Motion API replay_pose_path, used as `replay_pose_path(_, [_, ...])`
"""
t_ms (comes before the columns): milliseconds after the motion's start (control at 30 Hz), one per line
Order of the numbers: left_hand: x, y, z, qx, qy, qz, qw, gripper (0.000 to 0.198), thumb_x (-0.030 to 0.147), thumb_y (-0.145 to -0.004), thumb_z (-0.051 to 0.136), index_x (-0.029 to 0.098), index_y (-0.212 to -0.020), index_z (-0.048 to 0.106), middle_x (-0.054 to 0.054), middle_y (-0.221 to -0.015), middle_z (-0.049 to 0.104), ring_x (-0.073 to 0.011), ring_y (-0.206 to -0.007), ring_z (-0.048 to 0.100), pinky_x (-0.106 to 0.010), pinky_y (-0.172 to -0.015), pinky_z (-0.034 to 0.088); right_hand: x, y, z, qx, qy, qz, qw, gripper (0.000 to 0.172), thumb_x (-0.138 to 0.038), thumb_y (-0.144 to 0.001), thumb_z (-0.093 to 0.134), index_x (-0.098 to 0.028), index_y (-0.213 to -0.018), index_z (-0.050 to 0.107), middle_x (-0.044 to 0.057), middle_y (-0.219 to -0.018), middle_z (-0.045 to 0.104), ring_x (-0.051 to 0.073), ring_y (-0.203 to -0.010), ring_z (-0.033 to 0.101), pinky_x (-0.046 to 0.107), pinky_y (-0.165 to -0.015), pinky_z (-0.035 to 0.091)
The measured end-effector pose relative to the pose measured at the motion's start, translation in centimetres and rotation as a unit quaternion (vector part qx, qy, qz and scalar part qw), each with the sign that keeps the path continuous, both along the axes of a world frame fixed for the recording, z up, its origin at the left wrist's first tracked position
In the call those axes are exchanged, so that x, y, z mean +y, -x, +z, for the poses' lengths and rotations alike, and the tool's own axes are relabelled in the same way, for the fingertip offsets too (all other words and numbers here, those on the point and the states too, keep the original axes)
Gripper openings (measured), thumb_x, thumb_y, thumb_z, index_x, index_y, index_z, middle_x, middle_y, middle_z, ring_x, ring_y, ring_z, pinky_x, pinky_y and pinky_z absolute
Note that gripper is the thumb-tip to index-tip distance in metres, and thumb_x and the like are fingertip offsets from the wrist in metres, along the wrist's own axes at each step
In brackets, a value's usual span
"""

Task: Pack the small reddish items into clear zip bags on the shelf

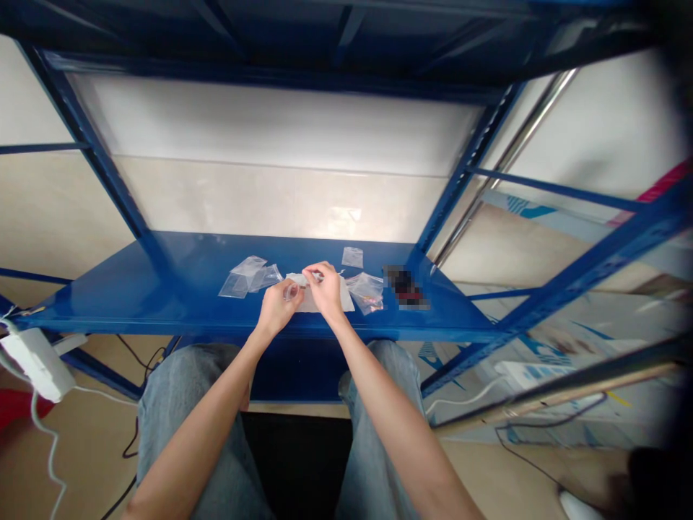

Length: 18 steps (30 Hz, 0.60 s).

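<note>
Over a white sheet of paper (346,297) on the blue shelf, my left hand (280,305) is closed around a small clear plastic item, perhaps a little bag. Close beside it, my right hand (325,287) pinches at something small and greyish that I cannot make out. The fingertips of both hands almost meet. Left of the hands lie several flat clear plastic bags (246,276). Just right of the paper is a clear bag with small reddish and yellowish pieces (368,292). One small clear bag (352,257) lies behind the hands.
A blurred-out dark and red object (406,287) lies on the right of the blue shelf (178,289). Blue uprights stand at both sides, with another shelf overhead. A white power strip (40,363) with cables hangs at the left edge. My knees are under the shelf.
</note>
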<state>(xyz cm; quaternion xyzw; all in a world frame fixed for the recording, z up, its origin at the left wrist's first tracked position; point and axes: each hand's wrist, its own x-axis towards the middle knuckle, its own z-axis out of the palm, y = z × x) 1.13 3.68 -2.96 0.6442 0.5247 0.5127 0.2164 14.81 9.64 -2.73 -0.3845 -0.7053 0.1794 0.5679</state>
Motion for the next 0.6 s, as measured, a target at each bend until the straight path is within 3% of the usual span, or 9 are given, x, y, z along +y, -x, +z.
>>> replay_pose_path(67, [-0.3, -0.2, 1.0, -0.132, 0.026, -0.075, 0.988, 0.023, 0.037, -0.084, 0.067, 0.016, -0.073, 0.067, -0.005, -0.074, 0.066, -0.0168, -0.073, 0.06, -0.028, -0.071, 0.044, -1.3, -0.4, 0.2, 0.074, 0.02, 0.022, 0.997, 0.018, -0.036, -0.093, 0.063, -0.021, -0.087, 0.07, 0.003, -0.087, 0.071, 0.02, -0.083, 0.065, 0.031, -0.076, 0.049])
replay_pose_path(100, [-0.6, -0.4, 1.6, -0.212, 0.052, -0.121, 0.968, 0.024, 0.039, -0.084, 0.068, 0.016, -0.077, 0.069, -0.006, -0.077, 0.067, -0.0176, -0.076, 0.062, -0.028, -0.072, 0.046, -1.8, -0.6, 0.2, 0.101, 0.028, 0.026, 0.994, 0.02, -0.039, -0.094, 0.062, -0.021, -0.089, 0.07, 0.003, -0.086, 0.071, 0.019, -0.081, 0.065, 0.031, -0.074, 0.05])
replay_pose_path(200, [-1.3, -0.8, 2.8, -0.397, 0.149, -0.249, 0.871, 0.029, 0.042, -0.083, 0.071, 0.015, -0.096, 0.073, -0.006, -0.079, 0.068, -0.0186, -0.077, 0.065, -0.029, -0.071, 0.051, -2.5, -1.5, 0.2, 0.126, 0.042, 0.029, 0.991, 0.024, -0.044, -0.093, 0.062, -0.021, -0.091, 0.069, 0.003, -0.085, 0.072, 0.02, -0.079, 0.067, 0.03, -0.074, 0.051])
replay_pose_path(267, [-1.6, -0.8, 3.0, -0.43, 0.182, -0.298, 0.833, 0.034, 0.041, -0.083, 0.072, 0.016, -0.105, 0.072, -0.005, -0.079, 0.068, -0.0182, -0.075, 0.065, -0.03, -0.07, 0.053, -2.1, -2.1, 0.0, 0.091, 0.053, 0.031, 0.994, 0.021, -0.041, -0.092, 0.063, -0.021, -0.089, 0.069, 0.003, -0.083, 0.072, 0.02, -0.076, 0.067, 0.03, -0.072, 0.051])
replay_pose_path(400, [-1.3, -0.4, 2.0, -0.421, 0.171, -0.256, 0.853, 0.033, 0.038, -0.081, 0.075, 0.016, -0.105, 0.068, -0.006, -0.08, 0.07, -0.0182, -0.071, 0.067, -0.03, -0.066, 0.055, -0.2, -2.7, -0.8, -0.06, 0.044, 0.0, 0.997, 0.011, -0.022, -0.09, 0.06, -0.022, -0.083, 0.068, 0.002, -0.08, 0.072, 0.019, -0.074, 0.066, 0.03, -0.074, 0.05])
replay_pose_path(600, [-0.5, 0.2, 1.0, -0.436, 0.15, -0.171, 0.871, 0.032, 0.038, -0.078, 0.076, 0.016, -0.097, 0.065, -0.003, -0.075, 0.067, -0.0163, -0.063, 0.065, -0.029, -0.058, 0.053, 2.4, -2.7, -1.5, -0.21, 0.042, -0.001, 0.977, 0.021, -0.006, -0.085, 0.06, -0.022, -0.081, 0.072, 0.003, -0.083, 0.073, 0.019, -0.08, 0.066, 0.029, -0.077, 0.049])
